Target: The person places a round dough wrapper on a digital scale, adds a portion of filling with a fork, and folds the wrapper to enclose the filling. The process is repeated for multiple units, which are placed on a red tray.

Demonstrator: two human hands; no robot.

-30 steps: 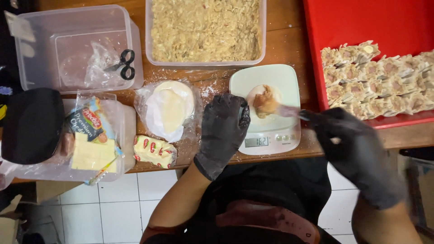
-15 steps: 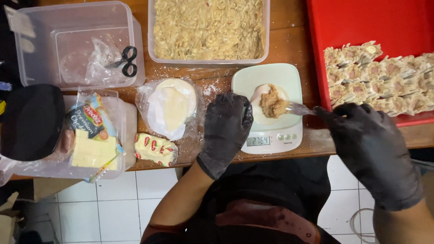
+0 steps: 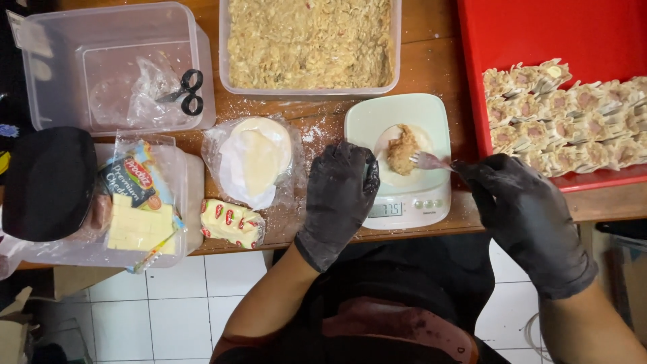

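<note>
My right hand [image 3: 522, 216], in a black glove, grips a fork [image 3: 431, 162], and its tines touch a lump of minced filling [image 3: 402, 149]. The lump lies on a round wrapper [image 3: 404, 176] on the pale green kitchen scale [image 3: 403, 121], just left of my right hand. My left hand [image 3: 340, 192], also gloved, rests on the left edge of the scale with loose fingers and holds nothing. Beyond both hands stands a clear tub of filling [image 3: 310, 42]. To the left of my left hand is a stack of round wrappers [image 3: 255, 158] in plastic. Beyond my right hand, shaped dumplings [image 3: 566, 114] lie in rows on a red tray [image 3: 539, 34].
</note>
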